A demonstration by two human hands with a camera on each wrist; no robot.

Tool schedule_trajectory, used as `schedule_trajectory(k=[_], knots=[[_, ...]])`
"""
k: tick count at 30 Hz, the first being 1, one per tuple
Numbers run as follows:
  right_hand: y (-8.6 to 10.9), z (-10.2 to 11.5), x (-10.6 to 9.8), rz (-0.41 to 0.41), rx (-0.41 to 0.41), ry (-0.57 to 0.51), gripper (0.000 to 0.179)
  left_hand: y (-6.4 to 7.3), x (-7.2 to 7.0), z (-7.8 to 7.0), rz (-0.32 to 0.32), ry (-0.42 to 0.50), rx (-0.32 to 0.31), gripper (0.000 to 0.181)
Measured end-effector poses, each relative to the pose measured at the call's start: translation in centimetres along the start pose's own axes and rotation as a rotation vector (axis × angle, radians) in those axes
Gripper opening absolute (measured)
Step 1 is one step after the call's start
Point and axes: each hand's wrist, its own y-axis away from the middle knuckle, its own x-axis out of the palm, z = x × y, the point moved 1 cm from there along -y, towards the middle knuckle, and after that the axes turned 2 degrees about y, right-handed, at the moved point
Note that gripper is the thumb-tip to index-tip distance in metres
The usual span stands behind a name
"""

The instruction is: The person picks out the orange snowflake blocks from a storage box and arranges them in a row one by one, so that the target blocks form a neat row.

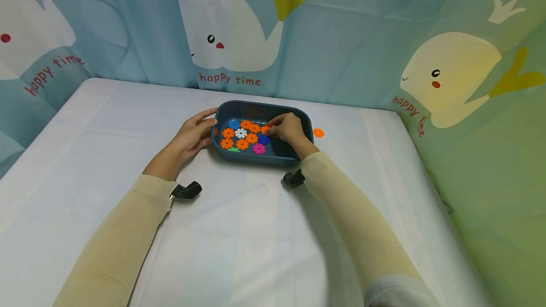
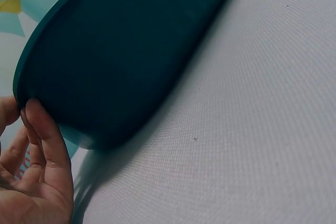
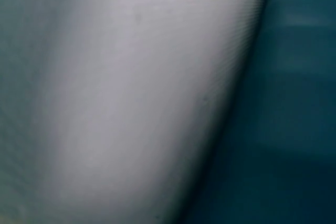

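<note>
A dark blue-grey plastic tub (image 1: 273,159) with rounded corners stands on the white-covered table. My left hand (image 1: 190,135) grips its left end, and in the left wrist view the fingertips (image 2: 39,111) pinch the rim. Inside the tub lie several notched snowflake discs, mostly orange, with a white disc (image 1: 241,133), a pink disc (image 1: 259,148), a dark blue disc (image 1: 263,139) and a lighter blue disc (image 1: 234,124). My right hand (image 1: 289,129) reaches into the tub and pinches an orange snowflake disc (image 1: 265,130), partly hidden by the fingers. The right wrist view shows only the tub's outer wall (image 3: 283,114).
One loose orange snowflake disc (image 1: 318,132) lies on the table just right of the tub. A blue-green curtain (image 1: 354,51) with whale prints hangs behind and beside the table (image 1: 239,245). Black wrist-camera mounts stick out at both sleeves.
</note>
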Motion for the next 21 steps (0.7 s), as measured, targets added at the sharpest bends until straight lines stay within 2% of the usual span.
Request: schedule_trajectory(k=[11, 21], knots=[[0.12, 0.11, -0.07, -0.005, -0.007, 0.000, 0.021, 0.21, 0.01, -0.01, -0.009, -0.010, -0.011, 0.053], [0.04, -0.03, -0.25, 0.000, -0.010, -0.053, 0.022, -0.02, -0.02, 0.08, -0.005, -0.019, -0.003, 0.054]])
